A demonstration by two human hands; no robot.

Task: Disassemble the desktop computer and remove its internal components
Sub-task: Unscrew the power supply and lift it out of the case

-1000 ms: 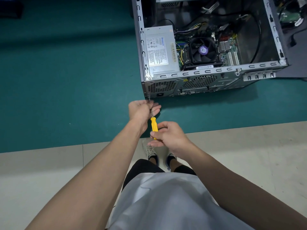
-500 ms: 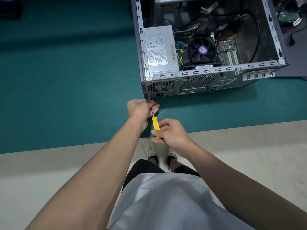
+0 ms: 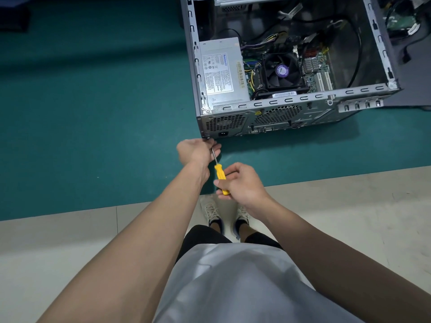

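An open grey computer case (image 3: 268,106) lies on its side on the green mat (image 3: 93,113), back panel towards me. Inside it I see the silver power supply (image 3: 221,73), a black CPU fan (image 3: 281,71) and the green motherboard (image 3: 319,66). A yellow-handled screwdriver (image 3: 220,174) points up at the lower left corner of the back panel. My right hand (image 3: 242,183) grips its handle. My left hand (image 3: 198,151) curls around the metal shaft near the tip, right at that corner. The tip itself is hidden by my fingers.
The mat ends at a pale tiled floor (image 3: 349,206), where my shoes (image 3: 226,215) stand. A dark panel with cables and a green board (image 3: 405,24) lies to the right of the case.
My right hand has shifted its hold on the yellow handle, the fingers reaching further round it. The left hand stays on the shaft at the case corner.
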